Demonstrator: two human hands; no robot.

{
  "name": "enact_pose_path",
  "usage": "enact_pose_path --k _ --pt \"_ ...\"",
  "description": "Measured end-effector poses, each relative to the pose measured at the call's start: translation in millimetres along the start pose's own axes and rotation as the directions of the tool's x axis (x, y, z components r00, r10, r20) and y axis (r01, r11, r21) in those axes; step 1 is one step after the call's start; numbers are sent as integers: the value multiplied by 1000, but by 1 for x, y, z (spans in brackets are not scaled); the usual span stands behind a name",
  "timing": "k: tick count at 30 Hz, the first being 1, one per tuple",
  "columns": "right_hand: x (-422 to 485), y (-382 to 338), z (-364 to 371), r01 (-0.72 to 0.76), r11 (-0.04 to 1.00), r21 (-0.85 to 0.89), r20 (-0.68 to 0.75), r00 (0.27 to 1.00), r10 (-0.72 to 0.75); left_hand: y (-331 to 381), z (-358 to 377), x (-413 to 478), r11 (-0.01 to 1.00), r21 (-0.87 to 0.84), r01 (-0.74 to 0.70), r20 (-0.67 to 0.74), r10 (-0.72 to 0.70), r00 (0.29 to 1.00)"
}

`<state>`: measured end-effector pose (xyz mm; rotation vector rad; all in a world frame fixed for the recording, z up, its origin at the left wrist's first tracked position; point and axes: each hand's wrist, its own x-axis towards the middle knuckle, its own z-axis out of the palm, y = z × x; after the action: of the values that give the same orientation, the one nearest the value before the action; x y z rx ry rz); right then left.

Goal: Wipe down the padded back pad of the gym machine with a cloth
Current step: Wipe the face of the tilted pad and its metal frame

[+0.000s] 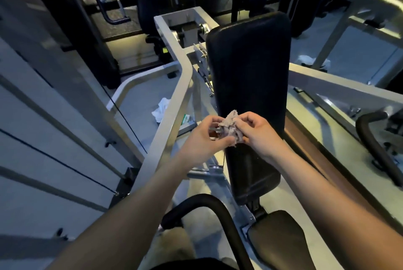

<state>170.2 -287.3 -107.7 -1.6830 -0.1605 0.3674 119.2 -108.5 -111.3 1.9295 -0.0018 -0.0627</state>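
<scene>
left grip [209, 136]: fingers curled round the cloth's left side
cloth [229, 129]: scrunched greyish wad held between both grips, in front of the pad's lower half, doesn't look pressed onto it
back pad [248, 62]: dark, can't spot any wipe marks in this light
right grip [258, 131]: pinching the cloth's right side
progress: looks like prep tbh, the wiping seems mostly left to do

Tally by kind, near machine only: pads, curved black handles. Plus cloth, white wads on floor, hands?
Pads: 2 (back pad, seat pad)
Curved black handles: 2
Cloth: 1, pinched by both hands
White wads: 2
Hands: 2 (left hand, right hand)
Total: 9
</scene>
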Motion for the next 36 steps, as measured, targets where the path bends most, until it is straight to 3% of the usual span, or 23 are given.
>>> enact_pose_path --k 4,7,10,13,16,20,26,28,32,36 --pt "12 -19 11 52 998 -40 -4 999 -52 2 -18 4 991 -123 55 -153 -74 985" --pt "24 -26 13 25 999 -32 -10 1000 -25 3 -33 16 940 -323 108 -220 -185 958" --pt "29 -40 17 42 982 -182 -17 999 -46 7 -48 32 820 -560 120 -186 -265 946" --pt "34 -53 23 14 970 -244 -56 998 -29 6 -58 47 753 -647 122 -109 -250 962" --pt "43 -66 27 27 955 -296 -75 996 -51 3 -66 60 787 -610 94 -72 -173 982" --pt "58 -91 29 126 869 -478 -146 965 -220 9 -80 76 853 -522 -7 -197 -113 974" --pt "99 -155 31 287 679 -676 -269 761 -590 68 -106 138 876 -431 -219 -376 46 925" --pt "115 -163 28 272 604 -749 -245 733 -634 78 -106 163 911 -347 -225 -427 60 902" --pt "129 -140 26 191 416 -889 -121 778 -616 65 -90 189 982 -178 -69 -419 -12 908" --pt "129 -113 28 253 240 -937 52 781 -622 42 -80 194 991 -130 -29 -451 -33 892"
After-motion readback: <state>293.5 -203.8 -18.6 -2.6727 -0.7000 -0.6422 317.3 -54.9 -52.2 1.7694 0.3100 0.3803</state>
